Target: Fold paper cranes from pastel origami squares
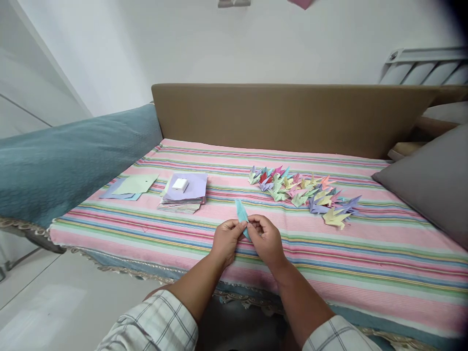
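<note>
Between my two hands is a narrow folded piece of light blue paper, its pointed end facing away from me. My left hand pinches it from the left, thumb on top. From the right, my right hand grips the same paper with thumb and fingers close to the left thumb. The paper's lower part is partly hidden by the fingers. Beyond my right hand, several folded paper cranes in many colours stand in rows on the striped cloth.
A stack of square paper with a small white box on top lies left of my hands. Loose green and blue sheets lie farther left. A grey cushion rests at right, and a brown backrest rises behind.
</note>
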{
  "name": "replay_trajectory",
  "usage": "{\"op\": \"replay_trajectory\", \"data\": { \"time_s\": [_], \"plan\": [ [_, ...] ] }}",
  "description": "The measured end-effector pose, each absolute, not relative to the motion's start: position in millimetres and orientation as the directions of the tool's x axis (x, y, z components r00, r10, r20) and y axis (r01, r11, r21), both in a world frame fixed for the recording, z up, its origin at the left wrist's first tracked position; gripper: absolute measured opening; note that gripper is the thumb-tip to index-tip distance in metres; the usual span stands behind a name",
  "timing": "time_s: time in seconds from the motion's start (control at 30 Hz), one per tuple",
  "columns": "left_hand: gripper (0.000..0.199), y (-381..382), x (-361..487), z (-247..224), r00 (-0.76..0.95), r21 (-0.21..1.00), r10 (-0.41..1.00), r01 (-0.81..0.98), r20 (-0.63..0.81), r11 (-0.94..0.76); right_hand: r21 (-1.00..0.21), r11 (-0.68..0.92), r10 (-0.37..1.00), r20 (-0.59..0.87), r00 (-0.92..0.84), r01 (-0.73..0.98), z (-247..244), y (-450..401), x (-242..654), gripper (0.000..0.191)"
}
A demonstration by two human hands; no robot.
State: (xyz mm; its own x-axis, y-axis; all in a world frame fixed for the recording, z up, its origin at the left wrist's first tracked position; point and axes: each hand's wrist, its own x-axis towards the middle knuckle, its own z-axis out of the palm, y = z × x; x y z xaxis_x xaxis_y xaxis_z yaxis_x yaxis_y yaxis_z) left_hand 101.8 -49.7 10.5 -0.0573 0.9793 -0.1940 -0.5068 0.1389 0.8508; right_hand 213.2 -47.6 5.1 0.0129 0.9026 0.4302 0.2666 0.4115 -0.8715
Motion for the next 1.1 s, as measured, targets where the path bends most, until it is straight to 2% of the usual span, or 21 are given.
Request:
{"op": "replay_trajectory", "data": {
  "time_s": [0.1, 0.2, 0.4, 0.67, 1.1],
  "plan": [
    [0.034, -50, 100, 11, -0.002, 0.864, 0.987, -0.484, -0.159, 0.138, -0.961, 0.273, 0.961, 0.275, 0.025, 0.049, 6, -45, 214, 0.022],
    [0.036, -51, 98, 11, 0.046, 0.882, 0.992, -0.454, -0.116, 0.124, -0.976, 0.207, 0.978, 0.206, 0.024, -0.065, 6, -42, 216, 0.025],
    [0.028, -53, 96, 12, 0.033, 0.927, 0.999, -0.372, -0.032, 0.042, -0.978, 0.193, 0.981, 0.189, 0.052, -0.084, 6, -43, 215, 0.024],
    [0.036, -55, 93, 18, 0.132, 0.864, 0.987, -0.481, -0.094, 0.147, -0.96, 0.177, 0.984, 0.18, 0.005, -0.215, 4, -42, 215, 0.021],
    [0.033, -55, 91, 20, 0.178, 0.843, 0.977, -0.504, -0.115, 0.191, -0.956, 0.144, 0.988, 0.152, -0.015, -0.255, 2, -42, 218, 0.021]
  ]
}}
